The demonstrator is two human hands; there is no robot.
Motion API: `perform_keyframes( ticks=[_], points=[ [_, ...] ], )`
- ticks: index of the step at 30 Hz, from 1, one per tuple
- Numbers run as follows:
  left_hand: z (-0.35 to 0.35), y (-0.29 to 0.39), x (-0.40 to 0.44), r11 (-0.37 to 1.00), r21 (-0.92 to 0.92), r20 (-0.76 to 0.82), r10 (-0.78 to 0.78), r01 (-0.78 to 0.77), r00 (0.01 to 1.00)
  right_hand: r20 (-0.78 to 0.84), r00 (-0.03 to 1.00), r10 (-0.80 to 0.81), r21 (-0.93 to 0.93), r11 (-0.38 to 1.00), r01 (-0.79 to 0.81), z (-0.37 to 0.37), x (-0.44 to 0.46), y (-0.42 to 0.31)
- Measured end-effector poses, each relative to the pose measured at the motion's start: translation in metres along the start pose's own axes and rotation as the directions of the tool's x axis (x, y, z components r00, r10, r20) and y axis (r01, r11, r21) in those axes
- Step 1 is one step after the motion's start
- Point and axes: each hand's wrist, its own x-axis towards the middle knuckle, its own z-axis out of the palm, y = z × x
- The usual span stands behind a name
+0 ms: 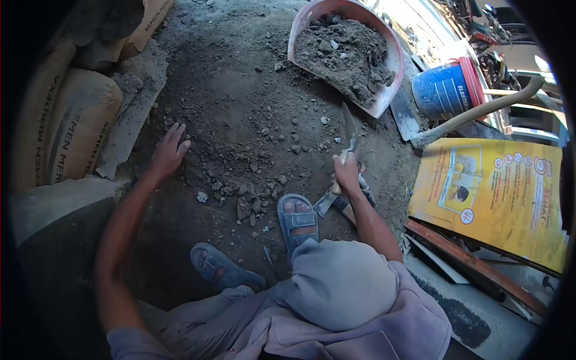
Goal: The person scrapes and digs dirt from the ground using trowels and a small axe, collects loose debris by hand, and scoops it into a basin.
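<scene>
My right hand (347, 173) is closed around the handle of a trowel (351, 133). The trowel's metal blade points away from me, its tip close to the lip of a pinkish-white scoop (394, 57) heaped with grey soil and small stones (345, 51). Over the dirt floor on the left, my left hand (170, 153) is empty with its fingers apart; whether it touches the ground I cannot tell. Loose soil and rubble (243, 198) lie between my hands and my sandalled feet. Partly hidden below my right hand is another tool with a dark handle (344, 208).
Cement sacks (84, 120) line the left side. To the right are a blue bucket (441, 90) with a red rim, a hoe with a wooden handle (480, 111) and a yellow printed board (489, 201). Beside my right knee lies a reddish-brown bar (468, 261).
</scene>
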Motion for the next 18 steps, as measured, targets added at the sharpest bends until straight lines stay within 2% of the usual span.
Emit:
perform_keyframes(
  ticks=[1, 2, 4, 6, 9, 10, 12, 13, 14, 15, 16, 18],
  points=[
    [0.0, 0.002, -0.001, 1.0, 0.004, 0.016, 0.013, -0.013, 1.0, 0.009, 0.99, 0.139, 0.216, 0.967, -0.137, 0.01, -0.004, 0.003],
    [0.003, 0.006, -0.001, 0.999, -0.049, -0.025, -0.01, 0.009, 1.0, 0.0, 0.993, 0.122, 0.208, 0.971, -0.119, 0.029, -0.006, 0.007],
    [0.015, 0.008, -0.001, 0.994, -0.109, -0.045, -0.009, 0.004, 0.999, 0.074, 0.99, -0.117, -0.163, 0.978, 0.127, 0.051, -0.025, 0.017],
    [0.039, 0.011, -0.001, 0.994, -0.101, -0.067, -0.053, 0.046, 0.996, 0.325, 0.916, -0.236, -0.205, 0.928, 0.312, 0.041, -0.056, 0.01],
    [0.05, 0.027, -0.006, 0.994, -0.102, -0.024, 0.036, -0.039, 0.999, 0.274, 0.947, -0.166, -0.173, 0.961, 0.218, 0.02, -0.063, 0.015],
    [0.049, 0.032, -0.006, 0.993, -0.109, -0.022, 0.034, -0.037, 0.999, 0.118, 0.99, -0.077, -0.166, 0.981, 0.096, 0.012, -0.061, 0.021],
    [0.043, 0.04, -0.006, 0.992, -0.104, 0.007, 0.068, -0.067, 0.998, -0.131, 0.986, -0.106, -0.14, 0.986, 0.088, 0.001, -0.034, 0.074],
    [0.04, 0.039, -0.006, 0.993, -0.1, 0.017, 0.07, -0.068, 0.997, -0.187, 0.981, 0.053, -0.069, 0.995, -0.067, -0.013, -0.026, 0.085],
    [0.038, 0.038, -0.004, 0.993, -0.102, -0.004, 0.061, -0.061, 0.998, -0.222, 0.963, 0.152, 0.05, 0.988, -0.144, -0.027, -0.011, 0.106],
    [0.037, 0.037, -0.004, 0.993, -0.104, -0.024, 0.053, -0.055, 0.998, -0.265, 0.936, 0.23, 0.071, 0.973, -0.219, -0.042, 0.004, 0.127],
    [0.037, 0.034, -0.001, 0.993, -0.099, -0.023, 0.059, -0.061, 0.998, -0.392, 0.902, 0.179, -0.016, 0.979, -0.201, -0.053, 0.032, 0.168],
    [0.039, 0.024, -0.001, 0.993, -0.114, -0.086, 0.001, -0.011, 0.996, -0.462, 0.874, 0.148, 0.044, 0.989, -0.144, -0.093, 0.057, 0.182]
  ],
)
